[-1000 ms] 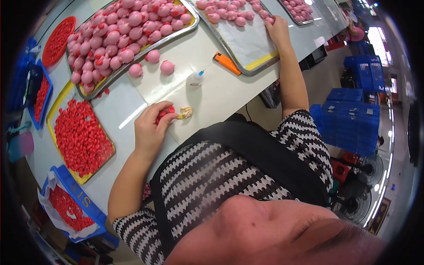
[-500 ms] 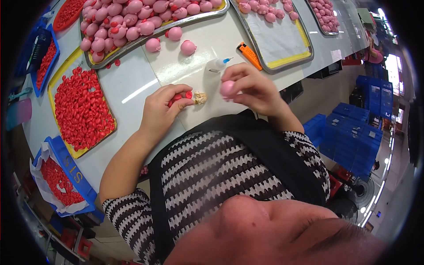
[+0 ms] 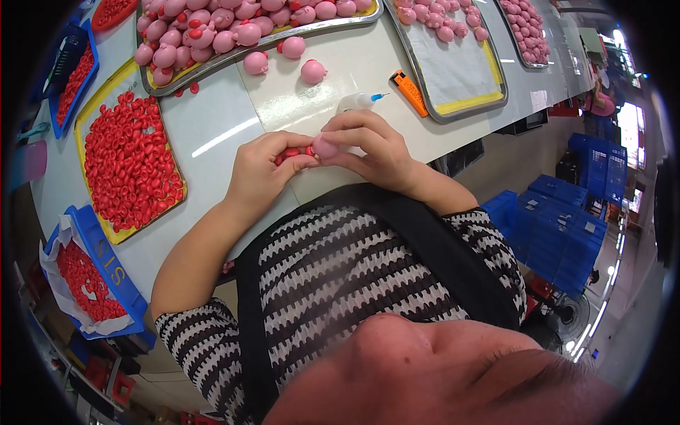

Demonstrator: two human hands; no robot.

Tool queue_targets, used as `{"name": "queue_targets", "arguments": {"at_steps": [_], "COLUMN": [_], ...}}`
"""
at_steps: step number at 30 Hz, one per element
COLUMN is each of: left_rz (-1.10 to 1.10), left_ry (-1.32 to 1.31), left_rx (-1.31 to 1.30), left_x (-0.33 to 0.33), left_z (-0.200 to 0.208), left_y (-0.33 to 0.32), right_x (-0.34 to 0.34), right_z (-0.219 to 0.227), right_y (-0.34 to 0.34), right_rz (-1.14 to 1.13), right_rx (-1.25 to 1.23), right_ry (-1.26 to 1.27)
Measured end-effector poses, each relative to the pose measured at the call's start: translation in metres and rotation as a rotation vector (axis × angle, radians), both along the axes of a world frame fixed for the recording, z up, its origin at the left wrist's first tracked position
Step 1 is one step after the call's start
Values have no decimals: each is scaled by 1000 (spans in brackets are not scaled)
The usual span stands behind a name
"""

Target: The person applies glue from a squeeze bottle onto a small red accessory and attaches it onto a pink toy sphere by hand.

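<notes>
My left hand point(image 3: 258, 173) pinches small red pieces point(image 3: 290, 152); my right hand point(image 3: 372, 145) pinches a pink ball point(image 3: 326, 147) against them, low over the bench point(image 3: 212, 127) for steadiness. Glue bottle point(image 3: 356, 102) lies just beyond, handy; the tray of pink balls point(image 3: 234, 32) sits farther off.

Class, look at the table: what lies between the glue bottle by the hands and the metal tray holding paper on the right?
In the head view, an orange lighter-shaped tool lies on the table between the glue bottle and the metal tray.
</notes>
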State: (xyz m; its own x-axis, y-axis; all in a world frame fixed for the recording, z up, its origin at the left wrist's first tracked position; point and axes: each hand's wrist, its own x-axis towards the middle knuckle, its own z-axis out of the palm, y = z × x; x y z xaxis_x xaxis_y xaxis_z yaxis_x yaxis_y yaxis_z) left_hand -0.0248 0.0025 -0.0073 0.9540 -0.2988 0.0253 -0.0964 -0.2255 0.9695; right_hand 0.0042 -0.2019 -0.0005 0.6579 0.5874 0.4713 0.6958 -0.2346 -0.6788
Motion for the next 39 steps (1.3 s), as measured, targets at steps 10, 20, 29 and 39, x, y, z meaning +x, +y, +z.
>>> {"name": "queue_targets", "arguments": {"at_steps": [10, 20, 29, 39], "left_rz": [-35, -1, -55, -1], "left_ry": [72, -42, -97, -178], "left_rx": [-56, -85, -17, -21], "left_x": [-1, -1, -1, -1], "left_z": [-5, -11, -8, -7], "left_y": [2, -2, -1, -2], "right_x": [2, 2, -2, 2], "right_z": [-6, -9, -14, -10], "right_y": [2, 2, -2, 0], "right_rz": [66, 63, 93, 61], "right_rx": [52, 58, 27, 73], "right_ry": [-21, 44, 190, 101]}}
